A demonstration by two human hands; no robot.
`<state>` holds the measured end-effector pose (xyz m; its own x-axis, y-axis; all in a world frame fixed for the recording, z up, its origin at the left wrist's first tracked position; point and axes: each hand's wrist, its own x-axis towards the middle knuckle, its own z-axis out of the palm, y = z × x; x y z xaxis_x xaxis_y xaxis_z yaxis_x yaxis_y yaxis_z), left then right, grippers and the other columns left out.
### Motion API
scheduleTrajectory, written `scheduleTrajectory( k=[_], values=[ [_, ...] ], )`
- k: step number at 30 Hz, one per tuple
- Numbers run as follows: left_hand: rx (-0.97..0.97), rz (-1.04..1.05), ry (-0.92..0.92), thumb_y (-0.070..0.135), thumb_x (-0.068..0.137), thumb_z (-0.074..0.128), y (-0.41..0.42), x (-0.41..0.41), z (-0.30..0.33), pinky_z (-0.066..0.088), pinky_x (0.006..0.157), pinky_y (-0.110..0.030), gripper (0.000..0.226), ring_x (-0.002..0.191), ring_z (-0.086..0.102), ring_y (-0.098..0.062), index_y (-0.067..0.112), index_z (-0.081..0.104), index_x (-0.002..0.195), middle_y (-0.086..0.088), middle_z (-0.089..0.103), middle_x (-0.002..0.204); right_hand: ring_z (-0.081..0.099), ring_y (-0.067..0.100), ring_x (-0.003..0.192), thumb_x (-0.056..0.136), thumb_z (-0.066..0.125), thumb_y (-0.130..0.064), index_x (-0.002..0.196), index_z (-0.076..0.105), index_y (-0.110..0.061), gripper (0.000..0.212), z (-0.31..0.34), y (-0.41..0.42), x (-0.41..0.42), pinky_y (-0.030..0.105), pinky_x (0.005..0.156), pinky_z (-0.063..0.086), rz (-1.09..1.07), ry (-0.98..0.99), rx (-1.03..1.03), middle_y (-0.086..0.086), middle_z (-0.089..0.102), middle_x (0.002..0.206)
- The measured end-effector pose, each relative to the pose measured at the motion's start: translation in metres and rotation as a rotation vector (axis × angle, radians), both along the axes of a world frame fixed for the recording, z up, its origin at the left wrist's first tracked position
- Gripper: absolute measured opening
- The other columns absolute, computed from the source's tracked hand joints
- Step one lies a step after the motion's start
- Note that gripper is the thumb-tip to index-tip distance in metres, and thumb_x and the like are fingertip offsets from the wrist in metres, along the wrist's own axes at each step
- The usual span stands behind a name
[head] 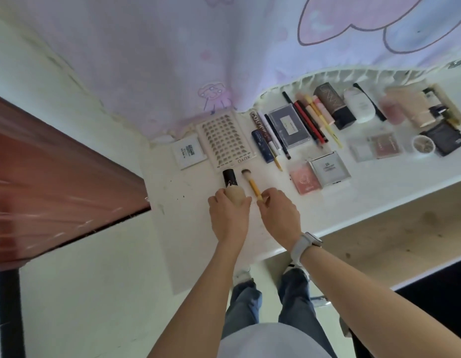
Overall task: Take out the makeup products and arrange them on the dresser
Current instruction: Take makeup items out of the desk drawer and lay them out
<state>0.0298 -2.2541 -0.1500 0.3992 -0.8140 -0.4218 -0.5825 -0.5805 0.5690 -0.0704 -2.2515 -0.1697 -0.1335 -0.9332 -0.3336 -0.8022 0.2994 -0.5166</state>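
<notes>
makeup brush (251,184) pinched by right hand (278,211); left hand (228,215) grips foundation bottle (232,186); bare dresser (188,202) edge left of fingers.

Bare white dresser top (188,223) lies open to the left of and behind the two grips. Just ahead of them stand the clear tray of false lashes (225,140) and the small white square box (189,150). Rightward, a pink compact (304,180) and silver square case (328,168) block the way; the lilac printed curtain (172,73) closes off the far edge.
</notes>
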Motion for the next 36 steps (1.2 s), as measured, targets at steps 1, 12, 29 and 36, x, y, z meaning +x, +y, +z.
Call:
scheduleTrajectory(
  k=[1, 12, 29, 36],
  values=[
    [-0.003, -0.01, 0.012, 0.038, 0.083, 0.064, 0.0, -0.001, 0.001, 0.043, 0.075, -0.029, 0.058, 0.103, 0.054, -0.025, 0.007, 0.043, 0.127, -0.009, 0.045, 0.121, 0.058, 0.026, 0.09, 0.093, 0.049, -0.027, 0.109, 0.053, -0.014, 0.021, 0.0, 0.0, -0.001, 0.034, 0.073, 0.044, -0.004, -0.01, -0.006, 0.003, 0.058, 0.109],
    [-0.091, -0.037, 0.179, 0.016, 0.088, 0.058, 0.0, -0.009, 0.003, 0.04, 0.084, -0.021, 0.034, 0.103, 0.055, -0.018, 0.012, 0.057, 0.122, -0.006, 0.059, 0.114, 0.053, 0.026, 0.097, 0.09, 0.037, -0.002, 0.129, 0.05, -0.015, 0.043, -0.002, -0.001, -0.019, 0.034, 0.079, 0.046, 0.123, -0.094, 0.014, 0.007, 0.051, 0.113],
    [-0.321, -0.634, -0.089, 0.011, 0.087, 0.057, 0.066, -0.115, 0.021, 0.041, 0.086, -0.037, 0.033, 0.113, 0.048, -0.025, 0.013, 0.057, 0.119, -0.007, 0.052, 0.124, 0.055, 0.013, 0.086, 0.093, 0.042, -0.004, 0.116, 0.058, -0.01, 0.028, 0.016, 0.092, -0.158, 0.021, 0.077, 0.042, -0.484, -0.231, -0.194, 0.005, 0.059, 0.11],
    [-0.139, -1.037, 0.064, 0.021, 0.094, 0.046, 0.106, -0.216, -0.017, 0.038, 0.094, -0.031, 0.036, 0.115, 0.048, -0.022, 0.012, 0.05, 0.128, -0.007, 0.05, 0.127, 0.048, 0.028, 0.112, 0.093, 0.042, -0.01, 0.132, 0.042, -0.003, 0.04, -0.014, 0.138, -0.278, 0.039, 0.096, 0.042, -0.924, -0.15, -0.046, 0.015, 0.04, 0.132]
  ],
)
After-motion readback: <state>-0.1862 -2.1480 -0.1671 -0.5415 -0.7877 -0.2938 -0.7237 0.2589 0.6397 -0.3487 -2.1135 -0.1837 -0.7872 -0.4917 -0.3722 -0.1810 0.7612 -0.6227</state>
